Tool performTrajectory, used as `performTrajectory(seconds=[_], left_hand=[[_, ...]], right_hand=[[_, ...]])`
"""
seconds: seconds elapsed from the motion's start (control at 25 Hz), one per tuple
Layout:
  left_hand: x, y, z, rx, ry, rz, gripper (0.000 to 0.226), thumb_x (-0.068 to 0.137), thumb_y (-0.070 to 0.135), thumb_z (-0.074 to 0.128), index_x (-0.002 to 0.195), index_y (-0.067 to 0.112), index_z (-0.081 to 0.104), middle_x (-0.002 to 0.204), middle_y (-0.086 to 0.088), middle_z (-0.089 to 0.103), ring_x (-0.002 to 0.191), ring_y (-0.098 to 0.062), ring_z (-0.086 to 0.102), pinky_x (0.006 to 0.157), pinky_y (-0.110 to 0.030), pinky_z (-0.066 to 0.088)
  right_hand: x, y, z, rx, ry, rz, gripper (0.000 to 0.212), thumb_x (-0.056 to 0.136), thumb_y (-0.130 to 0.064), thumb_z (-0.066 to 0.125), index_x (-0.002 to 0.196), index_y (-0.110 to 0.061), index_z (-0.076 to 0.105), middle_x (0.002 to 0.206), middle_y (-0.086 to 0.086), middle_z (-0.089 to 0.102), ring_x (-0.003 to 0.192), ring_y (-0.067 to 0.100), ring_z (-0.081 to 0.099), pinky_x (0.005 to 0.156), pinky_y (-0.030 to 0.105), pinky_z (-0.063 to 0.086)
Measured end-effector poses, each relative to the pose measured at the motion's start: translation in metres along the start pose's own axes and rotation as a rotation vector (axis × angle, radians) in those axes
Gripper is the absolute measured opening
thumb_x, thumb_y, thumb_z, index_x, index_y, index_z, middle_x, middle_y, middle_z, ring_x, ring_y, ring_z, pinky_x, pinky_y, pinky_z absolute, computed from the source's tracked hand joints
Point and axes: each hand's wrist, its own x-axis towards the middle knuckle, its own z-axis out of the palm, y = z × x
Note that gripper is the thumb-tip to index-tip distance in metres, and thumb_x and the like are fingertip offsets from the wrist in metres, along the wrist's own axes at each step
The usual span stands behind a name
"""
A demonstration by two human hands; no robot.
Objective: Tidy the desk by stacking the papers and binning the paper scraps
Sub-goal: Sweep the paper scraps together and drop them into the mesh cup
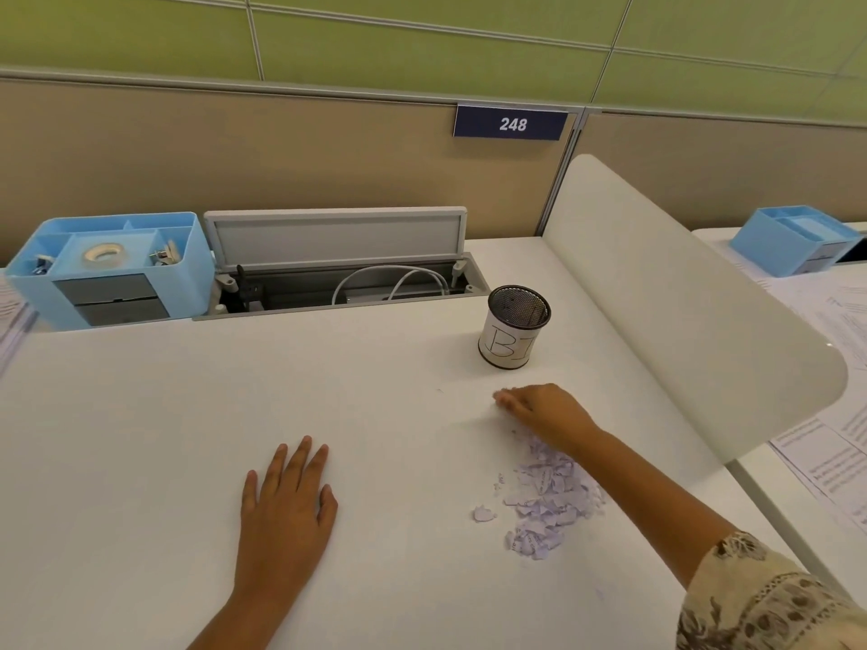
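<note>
A heap of small white paper scraps (549,497) lies on the white desk (375,415), right of centre. My right hand (544,410) rests palm down on the desk at the far end of the heap, fingers together and pointing left; whether it holds scraps I cannot tell. A black mesh cup wrapped in paper marked "BI" (513,326) stands upright just beyond that hand. My left hand (286,499) lies flat on the bare desk, fingers spread, holding nothing. A stack of printed papers (11,316) shows at the far left edge.
A blue desk organiser (112,269) with a tape roll stands at the back left. Beside it an open cable tray (347,283) holds white cables. A white divider panel (680,297) borders the desk on the right; printed sheets (835,438) lie beyond it.
</note>
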Motion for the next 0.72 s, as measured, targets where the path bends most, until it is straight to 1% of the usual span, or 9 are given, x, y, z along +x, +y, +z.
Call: performTrajectory(seconds=[0.04,0.12,0.2,0.28,0.36,0.44,0.6,0.68,0.72], left_hand=[[0.000,0.000,0.000,-0.004,-0.002,-0.002,0.055,0.087,0.035,0.026,0.128,0.014,0.055,0.135,-0.006,0.052,0.126,-0.028,0.045,0.099,-0.054,0.035],[0.000,0.000,0.001,-0.006,-0.006,-0.005,0.055,0.086,0.036,0.026,0.127,0.014,0.055,0.135,-0.006,0.052,0.126,-0.028,0.046,0.099,-0.054,0.035],[0.000,0.000,0.000,-0.009,-0.007,-0.007,0.054,0.086,0.036,0.026,0.126,0.015,0.056,0.134,-0.006,0.053,0.125,-0.028,0.047,0.098,-0.054,0.035],[0.000,0.000,-0.001,-0.008,-0.010,-0.009,0.054,0.085,0.035,0.027,0.126,0.015,0.056,0.133,-0.005,0.053,0.125,-0.028,0.048,0.098,-0.053,0.036],[0.000,0.000,-0.002,-0.005,-0.013,-0.011,0.054,0.085,0.036,0.027,0.126,0.015,0.056,0.133,-0.005,0.054,0.124,-0.028,0.048,0.097,-0.054,0.037],[-0.001,0.000,-0.002,-0.004,-0.012,-0.011,0.054,0.085,0.036,0.027,0.126,0.016,0.056,0.133,-0.005,0.054,0.124,-0.028,0.048,0.097,-0.054,0.036],[-0.001,-0.001,0.000,-0.011,-0.003,-0.003,0.055,0.086,0.037,0.026,0.127,0.016,0.056,0.134,-0.005,0.053,0.126,-0.027,0.046,0.099,-0.054,0.035],[-0.001,0.000,-0.001,-0.013,-0.007,-0.001,0.055,0.086,0.037,0.026,0.127,0.015,0.056,0.134,-0.005,0.053,0.126,-0.027,0.047,0.098,-0.054,0.035],[-0.001,-0.001,0.000,-0.008,-0.006,0.001,0.055,0.086,0.037,0.025,0.127,0.015,0.056,0.134,-0.006,0.053,0.125,-0.028,0.047,0.098,-0.054,0.035]], right_hand=[[0.001,-0.014,0.000,0.003,0.041,0.004,0.055,0.094,-0.052,0.031,0.116,-0.013,0.063,0.121,0.008,0.063,0.107,0.023,0.059,0.093,0.033,0.045],[0.003,-0.042,0.005,0.049,0.118,-0.054,0.051,0.095,-0.050,0.033,0.126,-0.018,0.056,0.135,0.003,0.054,0.120,0.020,0.052,0.099,0.032,0.040],[0.000,-0.078,0.026,0.114,0.049,-0.164,0.053,0.096,-0.046,0.034,0.141,-0.019,0.036,0.152,-0.001,0.029,0.139,0.017,0.028,0.111,0.031,0.024],[-0.007,-0.113,0.057,0.097,-0.083,-0.271,0.062,0.096,-0.047,0.032,0.148,-0.015,0.017,0.157,0.000,0.008,0.145,0.016,0.006,0.116,0.030,0.006],[-0.004,-0.131,0.079,-0.017,-0.111,-0.319,0.079,0.088,-0.064,0.014,0.149,-0.014,0.004,0.158,0.002,-0.002,0.145,0.017,-0.006,0.116,0.032,-0.005],[0.009,-0.126,0.084,-0.100,-0.024,-0.236,0.105,0.063,-0.073,-0.015,0.148,-0.013,-0.003,0.157,0.004,-0.007,0.144,0.019,-0.010,0.115,0.036,-0.010],[0.016,-0.085,0.074,-0.138,0.101,0.040,0.127,0.043,-0.073,-0.040,0.147,-0.008,-0.007,0.156,0.010,-0.007,0.144,0.023,-0.010,0.112,0.040,-0.013],[0.005,-0.061,0.067,-0.148,0.124,0.178,0.125,0.048,-0.074,-0.040,0.146,-0.005,-0.006,0.156,0.013,-0.005,0.145,0.025,-0.007,0.112,0.042,-0.014],[-0.002,-0.050,0.062,-0.149,0.116,0.246,0.114,0.061,-0.075,-0.031,0.147,-0.004,-0.005,0.156,0.014,-0.004,0.145,0.026,-0.005,0.113,0.044,-0.014]])
